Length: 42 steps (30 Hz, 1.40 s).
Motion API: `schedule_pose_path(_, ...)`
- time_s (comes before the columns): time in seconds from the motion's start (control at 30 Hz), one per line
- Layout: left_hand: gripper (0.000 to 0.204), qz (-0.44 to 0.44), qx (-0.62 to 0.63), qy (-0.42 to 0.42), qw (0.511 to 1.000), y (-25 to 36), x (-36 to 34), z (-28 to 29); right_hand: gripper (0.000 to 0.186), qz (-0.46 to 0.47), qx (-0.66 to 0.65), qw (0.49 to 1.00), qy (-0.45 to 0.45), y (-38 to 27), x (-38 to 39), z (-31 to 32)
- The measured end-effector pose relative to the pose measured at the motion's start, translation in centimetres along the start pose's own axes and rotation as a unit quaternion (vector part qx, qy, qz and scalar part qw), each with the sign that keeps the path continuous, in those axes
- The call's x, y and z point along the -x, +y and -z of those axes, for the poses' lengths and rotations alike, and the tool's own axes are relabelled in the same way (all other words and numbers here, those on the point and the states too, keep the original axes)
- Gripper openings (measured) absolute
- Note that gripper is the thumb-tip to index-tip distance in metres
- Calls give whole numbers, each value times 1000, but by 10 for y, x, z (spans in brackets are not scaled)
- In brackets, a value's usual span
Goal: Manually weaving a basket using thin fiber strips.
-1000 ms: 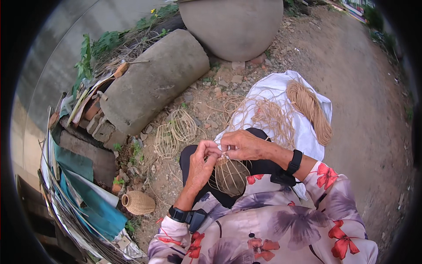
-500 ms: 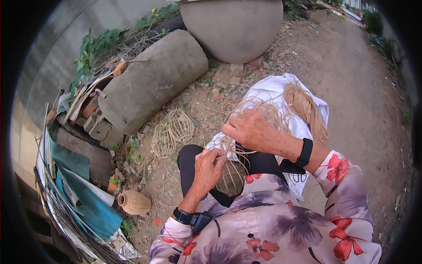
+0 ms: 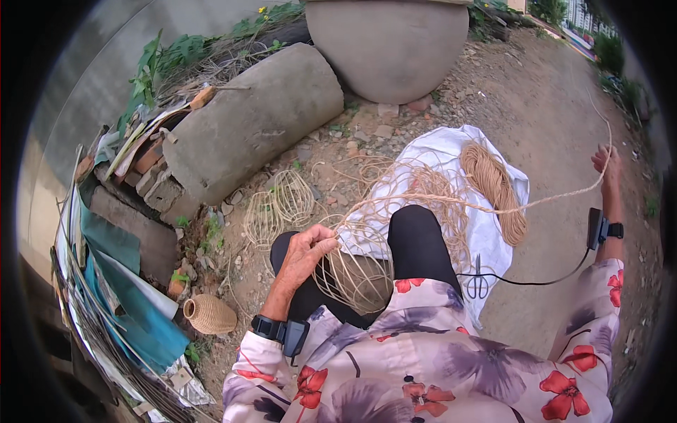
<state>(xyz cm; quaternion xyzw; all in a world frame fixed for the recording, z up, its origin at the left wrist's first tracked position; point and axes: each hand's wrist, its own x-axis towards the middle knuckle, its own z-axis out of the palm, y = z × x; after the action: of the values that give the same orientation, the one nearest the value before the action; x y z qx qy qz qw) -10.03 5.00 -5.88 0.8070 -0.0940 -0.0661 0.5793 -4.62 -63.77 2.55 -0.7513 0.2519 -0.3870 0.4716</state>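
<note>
A cage-like frame of thin, pale curved ribs rests between my thighs. My left hand pinches it where the ribs gather at its upper end. From there a tan twisted cord stretches across my right knee to the far right. My right hand, arm extended, grips this cord, and its loose end rises beyond the hand. Over a white woven sack lie tangled loops of the same cord, beside a thick tan hank. Scissors lie on the sack's near part.
Two similar empty frames sit on the dirt to the left. Nearer stands a small woven tan vase. A concrete cylinder, a large rounded grey vessel and stacked scraps with teal sheeting border the left and far sides.
My right hand has swung from beside the left hand out to the far right, drawing the cord long. My left hand stays at the frame. The scissors are now uncovered.
</note>
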Motion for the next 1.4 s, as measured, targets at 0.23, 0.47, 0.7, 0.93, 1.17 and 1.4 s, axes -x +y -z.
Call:
schedule_pose_path(0.23,21,-39,-59,-64,995,8,-21,-2,26,225,136,900,-347,-3,193,-109)
schedule_pose_path(0.47,21,-46,-99,-100,989,10,-20,-16,32,489,-56,753,-436,-110,359,-218)
schedule_pose_path(0.7,26,-76,-81,-109,988,9,-23,-15,7,340,-150,797,-476,-75,407,-200)
schedule_pose_path(0.93,26,-11,-109,-48,993,16,-18,-32,11,388,-99,806,-435,-66,404,-202)
schedule_pose_path(1.17,15,-173,-315,66,931,13,-16,-43,13,310,-93,857,-401,-71,379,-209)
schedule_pose_path(1.4,15,-166,-340,59,924,21,-17,-41,14,335,-95,828,-440,-85,390,-228)
